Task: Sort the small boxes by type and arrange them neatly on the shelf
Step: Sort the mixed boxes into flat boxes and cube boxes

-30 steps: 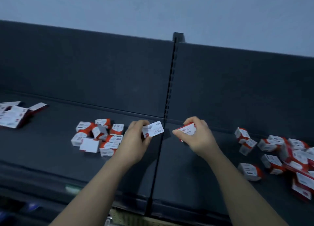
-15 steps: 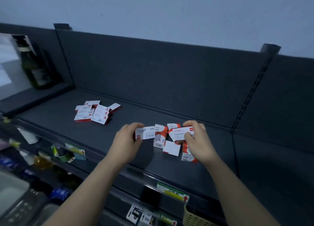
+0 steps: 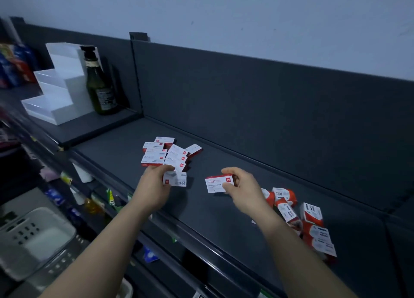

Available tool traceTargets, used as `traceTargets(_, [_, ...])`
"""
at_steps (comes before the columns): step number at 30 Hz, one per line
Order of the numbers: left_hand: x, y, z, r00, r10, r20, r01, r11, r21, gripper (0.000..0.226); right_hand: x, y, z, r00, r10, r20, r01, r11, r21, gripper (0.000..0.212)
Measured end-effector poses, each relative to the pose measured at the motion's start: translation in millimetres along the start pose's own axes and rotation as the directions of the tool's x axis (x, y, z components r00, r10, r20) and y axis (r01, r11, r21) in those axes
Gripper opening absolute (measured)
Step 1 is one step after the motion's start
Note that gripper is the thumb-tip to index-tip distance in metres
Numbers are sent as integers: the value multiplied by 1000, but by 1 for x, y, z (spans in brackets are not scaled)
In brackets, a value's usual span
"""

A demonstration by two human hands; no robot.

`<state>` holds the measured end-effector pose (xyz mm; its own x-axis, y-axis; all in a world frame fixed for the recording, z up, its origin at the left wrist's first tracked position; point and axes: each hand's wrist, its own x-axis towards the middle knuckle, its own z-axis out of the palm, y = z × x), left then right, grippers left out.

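Note:
My left hand [image 3: 154,185] pinches a flat white-and-red staple box [image 3: 175,179] marked 24/6, held just in front of a group of several like flat boxes [image 3: 165,154] lying on the dark shelf [image 3: 224,212]. Over the middle of the shelf, my right hand [image 3: 242,188] grips a second flat box [image 3: 218,184] with a red top edge. To the right lies a loose heap of small orange-and-white paper clip boxes [image 3: 300,217], partly hidden behind my right forearm.
A dark green bottle [image 3: 99,85] and a white stepped display stand [image 3: 58,85] occupy the raised shelf section at the left. A grey perforated basket [image 3: 29,241] sits low at the left. Lower shelves below the front edge hold small coloured goods.
The view has swung left along the shelf. Both hands, each still holding its box, now sit close to the flat-box group, and the orange box heap lies to their right.

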<state>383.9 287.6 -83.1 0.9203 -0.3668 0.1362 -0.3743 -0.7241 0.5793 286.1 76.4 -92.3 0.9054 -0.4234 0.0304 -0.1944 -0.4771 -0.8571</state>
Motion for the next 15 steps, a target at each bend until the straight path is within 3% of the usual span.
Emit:
traceTargets(6, [25,-26,-6,999,-17,51,17,1000,-3,46,24,-6,41,998,37,49,-39,998,41,33])
traceTargets(8, [54,-56,-16,994,-1,107,1,1000,-2,48,46,-17,80,997,73,7,-73,995,63,29])
traceTargets(15, [79,-69,-15,985,102,139,-90,992,-89,43,58,-24,106,986,111,-128,-101,991,82,28])
